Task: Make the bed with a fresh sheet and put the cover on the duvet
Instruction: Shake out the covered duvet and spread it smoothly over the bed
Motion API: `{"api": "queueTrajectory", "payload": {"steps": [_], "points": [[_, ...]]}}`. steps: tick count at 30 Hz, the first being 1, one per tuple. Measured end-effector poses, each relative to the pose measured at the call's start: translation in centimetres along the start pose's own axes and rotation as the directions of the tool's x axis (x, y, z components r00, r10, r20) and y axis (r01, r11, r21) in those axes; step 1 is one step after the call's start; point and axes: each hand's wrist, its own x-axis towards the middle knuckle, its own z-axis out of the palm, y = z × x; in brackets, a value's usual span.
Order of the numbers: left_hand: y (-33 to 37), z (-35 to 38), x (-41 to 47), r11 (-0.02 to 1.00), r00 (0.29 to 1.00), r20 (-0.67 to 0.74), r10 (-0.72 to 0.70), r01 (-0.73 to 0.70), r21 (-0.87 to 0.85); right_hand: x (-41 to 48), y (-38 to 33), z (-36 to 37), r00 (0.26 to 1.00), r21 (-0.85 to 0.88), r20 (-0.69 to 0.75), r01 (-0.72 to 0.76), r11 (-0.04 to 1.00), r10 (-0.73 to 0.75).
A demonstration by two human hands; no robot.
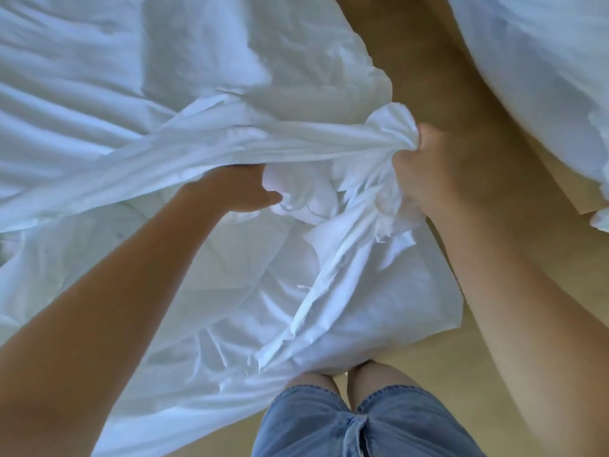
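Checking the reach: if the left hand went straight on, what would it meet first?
The left hand would likely meet the crumpled white fabric just ahead of it; depth is unclear.

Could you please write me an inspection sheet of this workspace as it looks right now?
Surface: tan floor, largely covered by bedding.
Job's things: white fabric, crumpled, one fold pulled taut towards the right hand; cover and duvet cannot be told apart.
Clutter: second heap of white bedding, top right, apart across the floor.
Grippers: right hand grips a bunched part of the white fabric; left hand reaches under the taut fold, fingers hidden.
Cables: nothing seen.
Surroundings: denim shorts and bare knees at the fabric's edge.
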Motion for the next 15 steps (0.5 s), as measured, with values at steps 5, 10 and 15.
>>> {"api": "queueTrajectory", "payload": {"steps": [5, 10, 15], "points": [[0.5, -0.6, 2.1, 0.813, 0.949, 0.149, 0.277, -0.314, 0.490, 1.2, 0.3, 3.8, 0.990, -0.009, 0.002, -0.138, 0.990, 0.138], [2.6, 3.3, 3.1, 0.403, 0.785, 0.242, 0.571, -0.524, 0.751, 2.4, 0.8, 6.8, 0.979, -0.050, 0.092, -0.177, 0.983, 0.181], [4.2, 5.5, 4.9, 0.330, 0.774, 0.324, 0.545, -0.552, 0.766, 2.7, 2.4, 8.3, 0.970, -0.144, 0.179, -0.141, 0.979, 0.166]]}}
